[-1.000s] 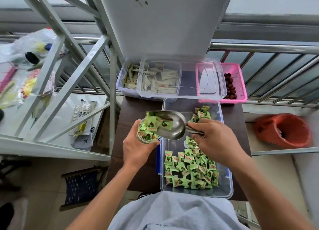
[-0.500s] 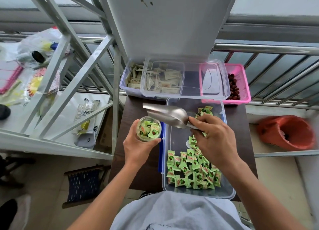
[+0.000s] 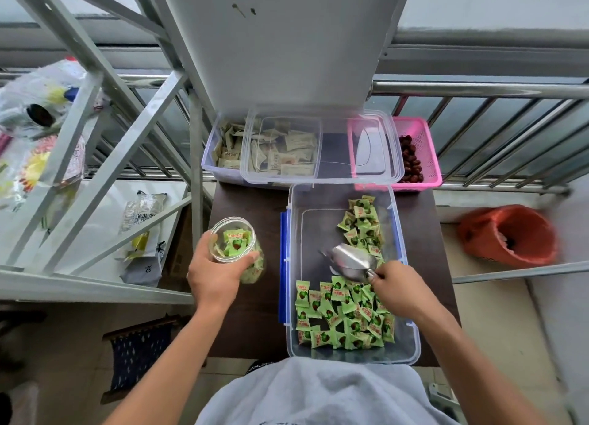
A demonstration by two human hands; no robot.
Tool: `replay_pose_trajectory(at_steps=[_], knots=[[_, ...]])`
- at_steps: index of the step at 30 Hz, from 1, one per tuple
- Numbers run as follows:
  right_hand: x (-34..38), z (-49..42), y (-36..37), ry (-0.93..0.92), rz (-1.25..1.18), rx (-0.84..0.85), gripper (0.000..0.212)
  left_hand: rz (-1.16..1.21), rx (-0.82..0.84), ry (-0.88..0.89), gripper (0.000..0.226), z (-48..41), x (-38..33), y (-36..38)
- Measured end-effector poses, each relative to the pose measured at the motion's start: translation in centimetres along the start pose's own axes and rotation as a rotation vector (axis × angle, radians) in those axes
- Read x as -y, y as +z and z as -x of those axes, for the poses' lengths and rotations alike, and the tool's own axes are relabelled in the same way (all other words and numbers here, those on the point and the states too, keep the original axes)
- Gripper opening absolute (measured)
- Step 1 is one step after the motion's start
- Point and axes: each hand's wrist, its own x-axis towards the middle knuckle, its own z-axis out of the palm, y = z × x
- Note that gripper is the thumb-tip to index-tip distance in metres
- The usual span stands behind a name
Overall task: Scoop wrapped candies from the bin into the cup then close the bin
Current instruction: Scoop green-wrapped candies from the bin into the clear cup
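Note:
A clear plastic bin lies open on the dark table, with green wrapped candies heaped at its near end and a smaller heap at its far right. My right hand grips the handle of a metal scoop, whose empty bowl sits low inside the bin between the two heaps. My left hand holds a clear cup upright to the left of the bin; it is filled with green candies. The bin's clear lid rests on the containers behind.
Behind the bin stand a clear box of pale sachets and a pink basket of dark red fruit. A metal rack with bags rises at the left. A metal railing runs at the back. An orange bucket sits right.
My right hand has carried the emptied scoop from above the cup down into the bin. My left hand has moved the cup a little to the left, away from the bin.

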Motion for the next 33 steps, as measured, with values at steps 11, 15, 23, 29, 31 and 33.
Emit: replay_pose_trajectory(at_steps=[11, 15, 23, 29, 31, 33], knots=[[1.7, 2.0, -1.4, 0.108, 0.165, 0.094, 0.01, -0.157, 0.115, 0.124, 0.103, 1.9, -2.3, 2.0], [1.3, 0.2, 1.1, 0.096, 0.098, -0.007, 0.019, -0.158, 0.121, 0.114, 0.102, 1.9, -2.4, 1.8], [1.7, -4.9, 4.0, 0.069, -0.083, -0.085, 0.023, -0.184, 0.161, 0.092, 0.102, 2.3, -1.9, 1.4], [1.0, -5.8, 4.7, 0.007, -0.233, -0.045, 0.02, -0.169, 0.16, 0.091, 0.102, 2.1, -1.8, 1.2], [0.5, -5.5, 4.9, -0.018, -0.269, -0.039, 0.015, -0.174, 0.159, 0.095, 0.102, 2.0, -1.8, 1.2], [0.1, -5.0, 4.9, -0.036, -0.302, -0.051, 0.012, -0.179, 0.161, 0.096, 0.102, 1.9, -1.7, 1.3]])
